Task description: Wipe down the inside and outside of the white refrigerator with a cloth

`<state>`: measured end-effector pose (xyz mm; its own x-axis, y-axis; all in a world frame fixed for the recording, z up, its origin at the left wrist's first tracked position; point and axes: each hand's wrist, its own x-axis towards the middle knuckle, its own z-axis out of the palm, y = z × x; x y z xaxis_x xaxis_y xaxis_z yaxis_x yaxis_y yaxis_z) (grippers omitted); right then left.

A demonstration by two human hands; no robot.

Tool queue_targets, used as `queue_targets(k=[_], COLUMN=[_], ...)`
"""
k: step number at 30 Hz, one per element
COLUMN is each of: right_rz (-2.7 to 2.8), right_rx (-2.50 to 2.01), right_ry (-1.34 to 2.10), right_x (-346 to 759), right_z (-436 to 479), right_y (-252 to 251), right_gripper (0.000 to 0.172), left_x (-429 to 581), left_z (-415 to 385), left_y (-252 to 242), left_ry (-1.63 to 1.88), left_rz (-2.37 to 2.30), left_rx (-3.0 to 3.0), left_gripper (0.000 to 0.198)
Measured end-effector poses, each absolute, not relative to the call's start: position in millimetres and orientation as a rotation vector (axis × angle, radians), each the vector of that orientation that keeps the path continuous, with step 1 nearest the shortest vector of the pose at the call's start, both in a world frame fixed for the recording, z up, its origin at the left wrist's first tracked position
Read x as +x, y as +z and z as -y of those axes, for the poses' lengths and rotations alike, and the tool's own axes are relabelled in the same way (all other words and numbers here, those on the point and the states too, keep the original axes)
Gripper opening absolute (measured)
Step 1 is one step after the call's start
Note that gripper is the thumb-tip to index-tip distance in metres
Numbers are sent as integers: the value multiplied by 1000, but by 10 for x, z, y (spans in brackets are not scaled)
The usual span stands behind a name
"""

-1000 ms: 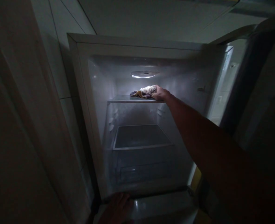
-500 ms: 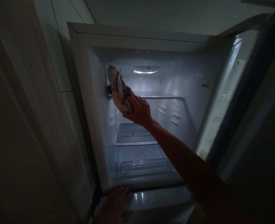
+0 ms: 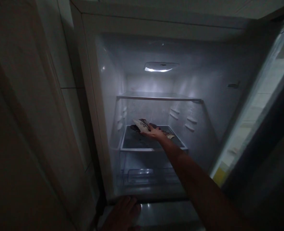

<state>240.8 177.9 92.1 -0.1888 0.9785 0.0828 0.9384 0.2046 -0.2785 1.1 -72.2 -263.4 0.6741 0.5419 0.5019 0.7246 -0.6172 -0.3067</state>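
Head view: right hand (image 3: 153, 132), grip closed over patterned cloth (image 3: 142, 123), pressing it onto the fridge shelf (image 3: 137, 142) directly beneath. Second shelf (image 3: 158, 97) above the grip, clear drawer (image 3: 144, 175) below. Left hand (image 3: 122, 213) lower, nearer, grip spread flat on the front ledge (image 3: 163, 211), holding nothing.

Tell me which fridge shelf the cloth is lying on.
The lower shelf, just above the clear drawer; the right hand lies on the cloth there. The upper shelf sits higher, under the lamp.
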Motion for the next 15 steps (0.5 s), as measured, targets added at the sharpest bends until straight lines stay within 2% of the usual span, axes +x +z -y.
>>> queue_targets(k=[3,5,7,11,15], right_rz=[2280,2366,2435,2519,2351], right_rx=[-1762,-1643,-1523,-1463,-1765], right_ry=[253,261,253,290,227], right_x=[1884,1550,1337,1494,2263], right_z=[-1918,-1945,-1947,-2048,-2268], right_y=[807,736,691,744,895], right_gripper=[99,89,77,55,43], left_x=[4,1,1,-16,-49], left_z=[671,655,654,670,710], left_y=[-2677,-2692,-2687,-2683,-2848], left_ry=[-424,-401,-390,-395,-475], left_rz=[993,986,949,892,1004], left_rx=[-2489,-2456,-2390,-2356,-2406], left_gripper=[68,49,41,40,46])
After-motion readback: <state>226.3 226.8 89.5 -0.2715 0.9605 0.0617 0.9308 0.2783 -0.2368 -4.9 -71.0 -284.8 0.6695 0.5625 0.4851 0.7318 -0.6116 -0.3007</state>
